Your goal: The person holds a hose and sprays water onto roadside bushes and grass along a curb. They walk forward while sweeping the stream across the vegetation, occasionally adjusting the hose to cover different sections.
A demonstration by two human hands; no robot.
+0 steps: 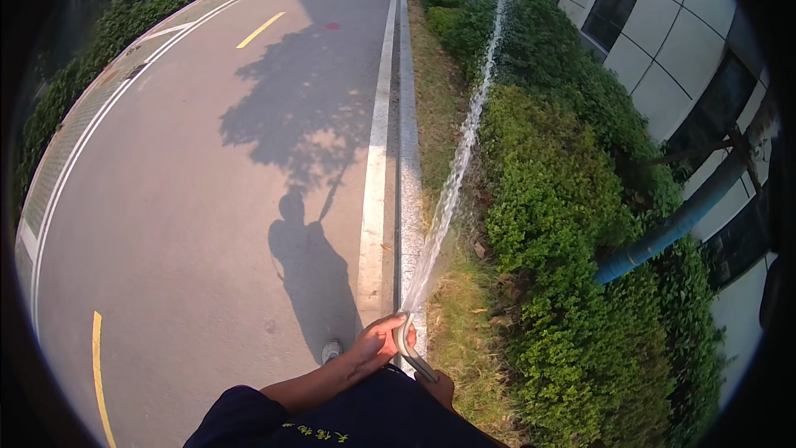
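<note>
A pale garden hose (415,358) runs between my two hands, bent in a curve. My left hand (379,342) is closed around it near its open end, with the thumb by the mouth. Lower down and to the right, my right hand (441,387) grips the same hose close to my body. From the mouth a stream of water (457,171) shoots forward and slightly right, over the grass strip, and breaks into spray at the far green shrubs (528,37). Past the right hand, the rest of the hose is hidden.
A stone curb (408,199) separates the asphalt road (186,211) on the left from the grass strip (463,323). Trimmed hedges (559,199) line the right side, with a blue-wrapped tree trunk (671,224) leaning over them. Behind stands a panelled building (665,87). Shadows fall across the road.
</note>
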